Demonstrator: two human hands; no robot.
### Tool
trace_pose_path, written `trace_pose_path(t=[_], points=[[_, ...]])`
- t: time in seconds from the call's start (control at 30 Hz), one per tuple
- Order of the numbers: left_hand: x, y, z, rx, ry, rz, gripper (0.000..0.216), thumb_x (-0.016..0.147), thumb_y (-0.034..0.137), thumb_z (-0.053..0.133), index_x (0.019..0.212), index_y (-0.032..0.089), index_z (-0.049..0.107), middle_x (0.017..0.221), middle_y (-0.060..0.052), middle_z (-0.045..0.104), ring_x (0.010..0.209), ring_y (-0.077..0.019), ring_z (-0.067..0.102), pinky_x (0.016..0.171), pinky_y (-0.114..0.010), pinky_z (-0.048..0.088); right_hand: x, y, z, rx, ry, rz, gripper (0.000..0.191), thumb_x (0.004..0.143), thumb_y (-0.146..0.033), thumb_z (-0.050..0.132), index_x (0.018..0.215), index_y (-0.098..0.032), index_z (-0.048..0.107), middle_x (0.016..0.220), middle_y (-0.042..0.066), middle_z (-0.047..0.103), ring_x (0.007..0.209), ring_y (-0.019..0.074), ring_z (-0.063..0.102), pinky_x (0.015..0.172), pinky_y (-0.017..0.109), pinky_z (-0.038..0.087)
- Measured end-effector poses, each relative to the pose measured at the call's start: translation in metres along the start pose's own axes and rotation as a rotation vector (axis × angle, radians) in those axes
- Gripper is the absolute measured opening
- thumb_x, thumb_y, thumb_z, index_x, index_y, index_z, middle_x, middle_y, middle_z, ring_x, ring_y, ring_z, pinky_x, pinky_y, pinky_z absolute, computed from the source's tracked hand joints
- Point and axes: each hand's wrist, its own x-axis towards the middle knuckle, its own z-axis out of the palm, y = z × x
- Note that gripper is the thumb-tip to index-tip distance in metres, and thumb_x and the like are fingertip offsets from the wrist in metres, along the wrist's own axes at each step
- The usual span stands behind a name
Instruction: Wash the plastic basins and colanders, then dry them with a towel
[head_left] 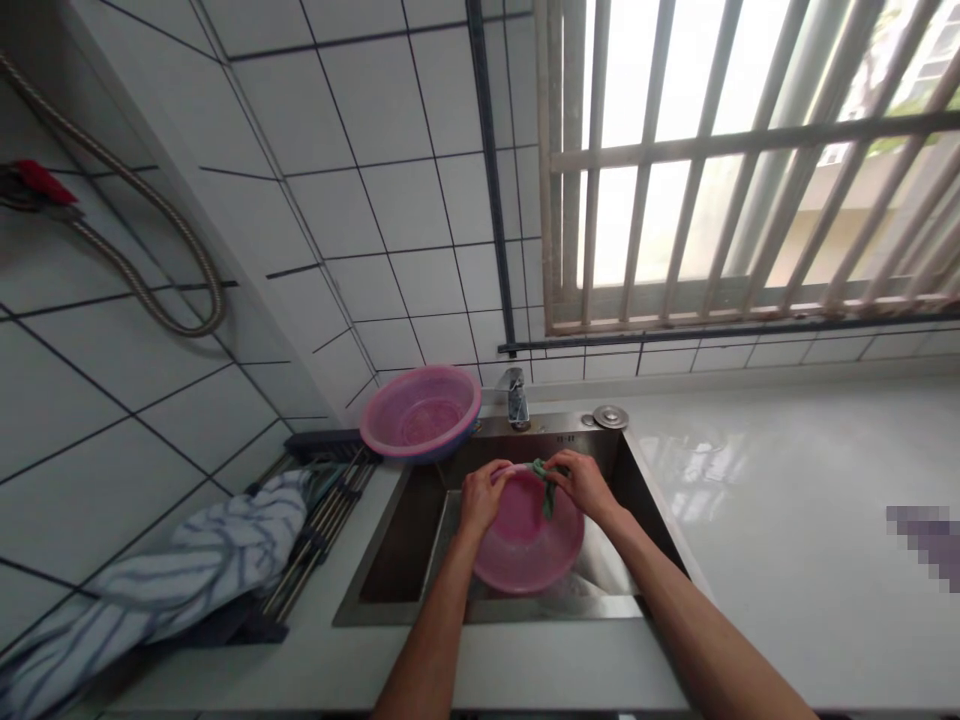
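Over sink [420, 530] set in bench [750, 500]: pink basin [525, 550] tilted, inside facing near. Best kept braced w/ left hand [484, 495] clamped on far-left rim; right hand [581, 480] pinching green cloth [545, 485] vs far rim, worth working round edge w/ firm pressure. Both forearms reaching far, wrists bent down.

White tiled walls [360, 130] rise before me. Daylight pours through my barred window [742, 160]. A white counter [795, 520] gleams.
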Motion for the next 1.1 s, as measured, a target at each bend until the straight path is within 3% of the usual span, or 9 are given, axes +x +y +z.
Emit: trace_pose_path(t=[0.2, 0.37, 0.47, 0.67, 0.77, 0.9, 1.1], points=[[-0.004, 0.001, 0.011, -0.068, -0.134, 0.055, 0.02, 0.092, 0.027, 0.061, 0.099, 0.023, 0.08, 0.102, -0.004, 0.083, 0.096, -0.0226, 0.077, 0.088, -0.029, 0.055, 0.001, -0.011, 0.016, 0.017, -0.054, -0.087, 0.016, 0.091, -0.016, 0.071, 0.101, -0.025, 0.081, 0.104, 0.005, 0.077, 0.096, 0.0219, 0.073, 0.088, 0.032, 0.053], [-0.002, -0.001, -0.001, -0.004, 0.034, -0.005, 0.024, 0.096, 0.039, 0.061, 0.101, 0.024, 0.079, 0.104, -0.006, 0.082, 0.097, -0.0242, 0.077, 0.09, -0.032, 0.056, 0.004, 0.0, 0.004, 0.011, -0.025, -0.026, 0.015, 0.09, -0.017, 0.069, 0.097, -0.024, 0.081, 0.102, 0.006, 0.078, 0.094, 0.023, 0.074, 0.088, 0.033, 0.053], [-0.002, 0.0, -0.003, -0.004, 0.064, -0.017, 0.023, 0.094, 0.039, 0.063, 0.1, 0.023, 0.079, 0.103, -0.006, 0.082, 0.096, -0.0244, 0.077, 0.088, -0.032, 0.056, 0.001, 0.007, -0.003, 0.008, 0.01, 0.029, 0.014, 0.089, -0.017, 0.069, 0.094, -0.024, 0.08, 0.099, 0.005, 0.079, 0.091, 0.0231, 0.074, 0.086, 0.033, 0.053], [-0.005, 0.006, 0.012, -0.11, -0.133, 0.09, 0.019, 0.093, 0.031, 0.061, 0.097, 0.024, 0.078, 0.102, -0.004, 0.082, 0.098, -0.0226, 0.076, 0.09, -0.031, 0.054, -0.002, -0.01, 0.009, 0.067, -0.05, -0.081, 0.013, 0.092, -0.021, 0.069, 0.098, -0.026, 0.079, 0.102, 0.004, 0.077, 0.094, 0.0216, 0.073, 0.086, 0.031, 0.052], [-0.003, 0.004, 0.007, -0.117, -0.028, 0.048, 0.022, 0.094, 0.037, 0.061, 0.098, 0.023, 0.077, 0.101, -0.006, 0.081, 0.097, -0.0235, 0.076, 0.09, -0.032, 0.055, 0.002, -0.011, 0.009, 0.082, -0.019, -0.071, 0.012, 0.092, -0.022, 0.068, 0.098, -0.026, 0.078, 0.102, 0.004, 0.078, 0.095, 0.0221, 0.073, 0.088, 0.032, 0.052], [0.003, -0.006, -0.003, -0.143, 0.132, -0.044, 0.029, 0.091, 0.047, 0.064, 0.095, 0.021, 0.075, 0.095, -0.007, 0.08, 0.09, -0.0239, 0.074, 0.085, -0.032, 0.055, 0.005, 0.011, -0.001, 0.116, 0.074, 0.018, 0.011, 0.091, -0.026, 0.065, 0.094, -0.024, 0.075, 0.098, 0.004, 0.078, 0.093, 0.0233, 0.072, 0.087, 0.033, 0.053], [0.008, -0.017, -0.004, -0.166, 0.169, -0.115, 0.028, 0.087, 0.045, 0.064, 0.093, 0.02, 0.072, 0.093, -0.008, 0.079, 0.089, -0.0249, 0.074, 0.084, -0.034, 0.055, 0.002, 0.027, -0.007, 0.189, 0.099, 0.11, 0.012, 0.087, -0.031, 0.065, 0.091, -0.022, 0.072, 0.091, 0.004, 0.077, 0.083, 0.0222, 0.071, 0.079, 0.031, 0.053]])
